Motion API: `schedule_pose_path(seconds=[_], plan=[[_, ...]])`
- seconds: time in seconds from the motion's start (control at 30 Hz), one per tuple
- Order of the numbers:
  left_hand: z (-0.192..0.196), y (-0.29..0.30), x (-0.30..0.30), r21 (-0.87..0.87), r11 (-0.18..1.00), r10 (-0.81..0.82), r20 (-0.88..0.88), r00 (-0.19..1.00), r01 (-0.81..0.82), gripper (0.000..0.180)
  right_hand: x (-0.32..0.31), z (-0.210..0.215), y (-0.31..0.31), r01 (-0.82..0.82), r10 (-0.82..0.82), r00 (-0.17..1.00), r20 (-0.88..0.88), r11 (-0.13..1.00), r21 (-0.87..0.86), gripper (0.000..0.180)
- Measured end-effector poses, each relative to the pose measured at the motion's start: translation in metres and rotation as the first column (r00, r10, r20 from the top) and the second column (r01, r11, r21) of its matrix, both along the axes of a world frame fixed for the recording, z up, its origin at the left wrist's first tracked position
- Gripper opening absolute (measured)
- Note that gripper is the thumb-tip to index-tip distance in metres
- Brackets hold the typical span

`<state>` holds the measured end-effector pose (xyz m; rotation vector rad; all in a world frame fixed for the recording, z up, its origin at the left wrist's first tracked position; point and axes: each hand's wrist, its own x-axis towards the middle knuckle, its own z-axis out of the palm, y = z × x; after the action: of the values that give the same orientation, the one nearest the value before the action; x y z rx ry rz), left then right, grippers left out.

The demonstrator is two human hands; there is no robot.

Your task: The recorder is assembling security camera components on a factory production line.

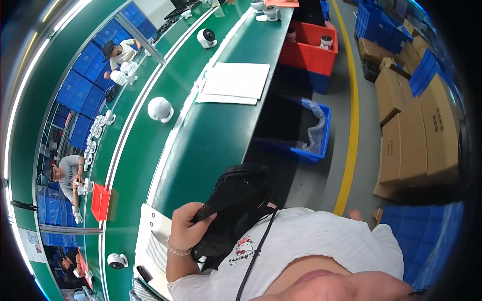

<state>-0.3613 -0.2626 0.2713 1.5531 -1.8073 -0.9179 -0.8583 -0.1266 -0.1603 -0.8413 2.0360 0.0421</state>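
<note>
My left hand (188, 228), with a beaded bracelet at the wrist, is closed on the edge of a black mesh fabric thing (228, 195). My thumb lies over the mesh and the fingers curl at its edge. It hangs in front of my white shirt, beside the green bench (201, 145); its exact kind I cannot make out. Only a small patch of skin shows past the far side of my shirt, likely my right arm; the right hand is out of sight. A white board (153, 241) lies on the bench close to my left forearm.
White round-headed cameras (160, 109) stand along the green conveyor (135, 165). White sheets (236, 83) lie on the bench. A red crate (306, 50) and a blue bin (324, 135) stand beside it. Cartons (416, 140) line the aisle. Co-workers (70, 175) sit across the line.
</note>
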Motion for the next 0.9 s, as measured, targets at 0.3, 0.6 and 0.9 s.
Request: schedule_pose_path(seconds=[0.3, 0.6, 0.9], plan=[[-0.037, -0.086, 0.041, -0.028, 0.984, 0.174, -0.044, 0.984, -0.175, 0.010, 0.114, 0.027, -0.223, -0.559, 0.662, 0.735, 0.146, 0.714, -0.422, 0.030], [-0.059, -0.143, 0.051, -0.084, 0.940, 0.332, -0.012, 0.943, -0.332, 0.013, 0.052, 0.089, -0.351, -0.151, 0.129, 0.988, -0.082, 0.737, -0.659, 0.021], [-0.068, -0.160, 0.031, 0.009, 0.838, 0.545, -0.052, 0.837, -0.545, 0.017, 0.036, 0.030, -0.430, -0.080, -0.165, 0.928, -0.335, 0.789, -0.609, 0.022]])
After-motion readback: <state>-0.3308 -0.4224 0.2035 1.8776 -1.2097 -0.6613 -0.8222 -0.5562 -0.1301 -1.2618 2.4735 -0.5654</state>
